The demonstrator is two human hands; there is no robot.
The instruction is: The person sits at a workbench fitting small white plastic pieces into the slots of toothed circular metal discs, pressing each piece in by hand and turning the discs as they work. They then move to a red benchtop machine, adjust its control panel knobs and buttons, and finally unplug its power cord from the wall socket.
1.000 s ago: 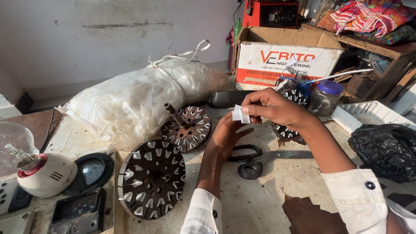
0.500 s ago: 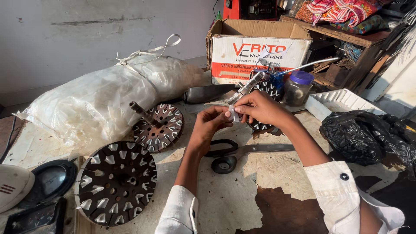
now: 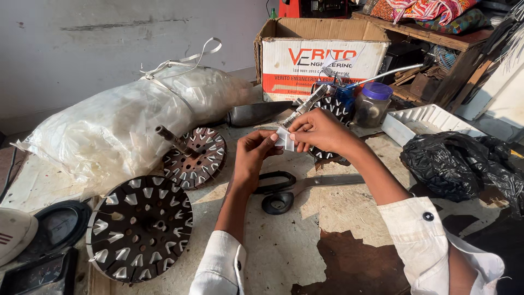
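- White paper slip [image 3: 284, 139] pinched between both hands, held above the tabletop [image 3: 284, 240], mid-scene.
- Left hand [image 3: 252, 154]: fingers clamped on the slip's left edge, thumb and forefinger together.
- Right hand [image 3: 322, 130]: fingers clamped on the slip's right and top edge, covering part of it.
- Scissors [image 3: 297, 187] lie just near of the hands, black handles left, blade pointing right. Not touched.
- Round slotted stator [image 3: 141, 228] near left; a smaller one with a shaft [image 3: 195, 157] further back; a third [image 3: 330, 109] sits under and behind the right hand, partly hidden.
- White plastic sack [image 3: 120, 125] far left, cardboard box [image 3: 322, 57] far centre, jar with purple lid [image 3: 372, 105] to its right, white tray [image 3: 423, 121] and black bag [image 3: 458, 164] on the right.
- Risk: slip is small and thin, grip is at the edges only. Uneven pull from either hand would likely tear or crease it.
- Risk: if one pinch lets go, the slip could drop onto the cluttered, stained tabletop and be hard to pick back up.
- Risk: jar stands just beyond the right wrist; a wide move could knock it.
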